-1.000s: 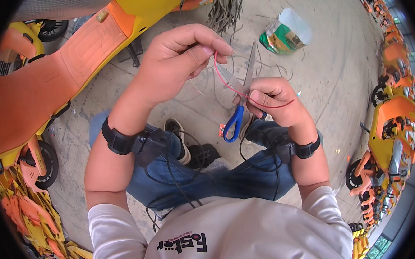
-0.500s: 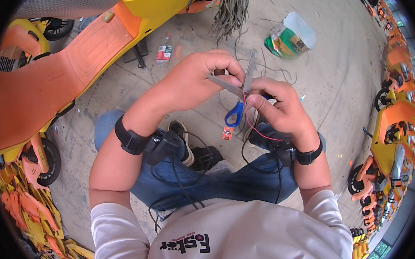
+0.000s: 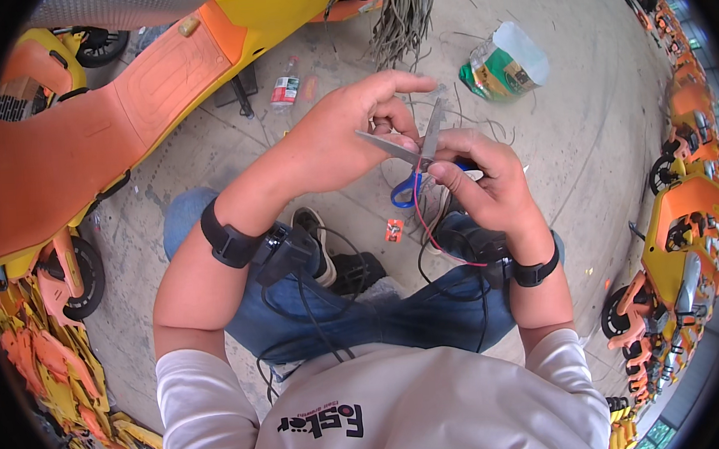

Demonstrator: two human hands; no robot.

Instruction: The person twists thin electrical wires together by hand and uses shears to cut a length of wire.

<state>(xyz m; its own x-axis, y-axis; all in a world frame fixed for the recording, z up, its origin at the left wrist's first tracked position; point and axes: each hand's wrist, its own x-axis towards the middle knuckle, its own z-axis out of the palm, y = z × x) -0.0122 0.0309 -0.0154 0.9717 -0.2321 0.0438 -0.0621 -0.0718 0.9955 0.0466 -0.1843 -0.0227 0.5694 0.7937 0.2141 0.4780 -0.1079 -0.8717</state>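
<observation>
Over the floor (image 3: 569, 154), my right grip (image 3: 488, 175) pinches spread scissors (image 3: 433, 131) near the pivot, red wire (image 3: 428, 232) dangling alongside; left grip (image 3: 369, 113) curls nearby, can't tell if pinching. Looks mid-job imo, blades not closed yet.

The only view is worn on the head and looks steeply down upon the scissors (image 3: 426, 155). The white shirt (image 3: 469, 407) is nearer to this camera than the scissors; the floor (image 3: 570, 162) lies farther, below them.
</observation>
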